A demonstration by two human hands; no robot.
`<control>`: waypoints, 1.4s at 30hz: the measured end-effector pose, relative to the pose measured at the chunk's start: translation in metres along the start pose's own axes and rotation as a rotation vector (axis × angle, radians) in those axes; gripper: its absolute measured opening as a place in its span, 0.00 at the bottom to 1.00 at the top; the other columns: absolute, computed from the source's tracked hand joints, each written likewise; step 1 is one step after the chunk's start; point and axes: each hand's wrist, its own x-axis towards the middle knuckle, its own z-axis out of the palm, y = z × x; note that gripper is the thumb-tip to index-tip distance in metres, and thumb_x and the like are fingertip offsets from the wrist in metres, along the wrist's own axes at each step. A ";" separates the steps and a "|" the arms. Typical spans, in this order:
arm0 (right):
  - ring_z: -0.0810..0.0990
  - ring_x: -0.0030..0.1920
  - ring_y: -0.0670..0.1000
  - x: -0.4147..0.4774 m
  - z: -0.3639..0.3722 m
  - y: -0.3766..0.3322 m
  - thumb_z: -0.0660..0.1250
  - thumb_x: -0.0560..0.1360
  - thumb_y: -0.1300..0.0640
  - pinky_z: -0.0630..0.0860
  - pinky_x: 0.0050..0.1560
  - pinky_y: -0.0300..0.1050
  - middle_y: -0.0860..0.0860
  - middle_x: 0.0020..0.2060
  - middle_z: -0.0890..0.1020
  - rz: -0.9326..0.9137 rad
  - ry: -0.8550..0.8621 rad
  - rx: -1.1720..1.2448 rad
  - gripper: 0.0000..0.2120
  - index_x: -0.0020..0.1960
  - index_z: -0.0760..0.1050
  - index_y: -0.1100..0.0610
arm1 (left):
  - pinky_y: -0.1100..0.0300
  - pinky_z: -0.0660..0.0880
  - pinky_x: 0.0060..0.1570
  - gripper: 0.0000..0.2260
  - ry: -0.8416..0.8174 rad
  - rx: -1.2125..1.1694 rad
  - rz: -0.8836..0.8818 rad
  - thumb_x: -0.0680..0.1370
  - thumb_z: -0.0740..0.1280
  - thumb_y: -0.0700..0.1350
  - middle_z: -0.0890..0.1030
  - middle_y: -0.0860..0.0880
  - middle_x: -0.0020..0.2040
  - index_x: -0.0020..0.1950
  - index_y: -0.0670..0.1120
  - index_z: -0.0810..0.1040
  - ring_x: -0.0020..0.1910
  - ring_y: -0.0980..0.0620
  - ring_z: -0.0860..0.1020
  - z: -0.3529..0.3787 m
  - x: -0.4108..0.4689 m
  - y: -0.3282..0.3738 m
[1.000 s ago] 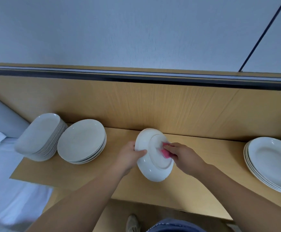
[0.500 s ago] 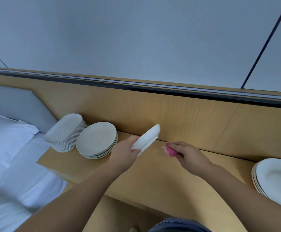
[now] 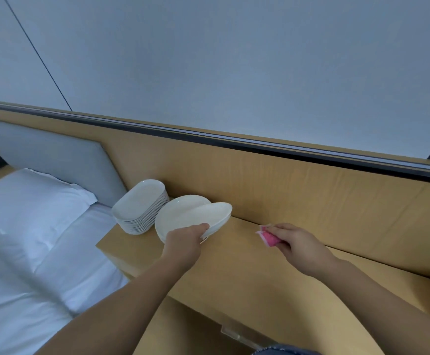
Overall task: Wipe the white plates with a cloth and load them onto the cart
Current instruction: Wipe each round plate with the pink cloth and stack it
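The left hand (image 3: 183,242) holds a white plate (image 3: 219,215); the right hand (image 3: 301,244) holds a pink cloth (image 3: 270,239).
The left fingers (image 3: 202,227) curl round the white plate's near edge and hold it tilted just over the pile of round plates (image 3: 176,213) at the left end of the wooden surface (image 3: 247,267). The right fingers (image 3: 279,228) pinch the pink cloth over the surface, apart from the white plate. A taller pile of plates (image 3: 139,203) stands further left, beside the bed (image 3: 29,226).

L hand (image 3: 186,239), R hand (image 3: 297,245) gripping.
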 end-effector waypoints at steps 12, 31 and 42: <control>0.74 0.63 0.44 0.020 0.028 -0.025 0.63 0.80 0.61 0.67 0.63 0.34 0.40 0.65 0.74 0.104 0.006 -0.011 0.20 0.70 0.72 0.49 | 0.57 0.70 0.60 0.26 -0.138 0.062 0.016 0.79 0.56 0.36 0.74 0.51 0.68 0.76 0.53 0.63 0.64 0.48 0.73 0.024 0.029 -0.055; 0.73 0.63 0.45 0.029 0.073 -0.041 0.62 0.80 0.60 0.63 0.59 0.29 0.41 0.65 0.74 0.235 -0.044 -0.063 0.21 0.71 0.71 0.47 | 0.54 0.77 0.46 0.09 -0.264 0.082 0.166 0.82 0.57 0.45 0.78 0.51 0.48 0.52 0.46 0.77 0.48 0.51 0.78 0.067 0.058 -0.100; 0.76 0.57 0.46 -0.047 0.029 -0.008 0.63 0.79 0.63 0.65 0.49 0.28 0.43 0.58 0.78 0.449 0.107 -0.067 0.21 0.69 0.73 0.49 | 0.54 0.74 0.50 0.12 -0.179 -0.071 0.454 0.81 0.58 0.49 0.77 0.51 0.56 0.58 0.46 0.77 0.58 0.49 0.74 0.077 0.083 0.019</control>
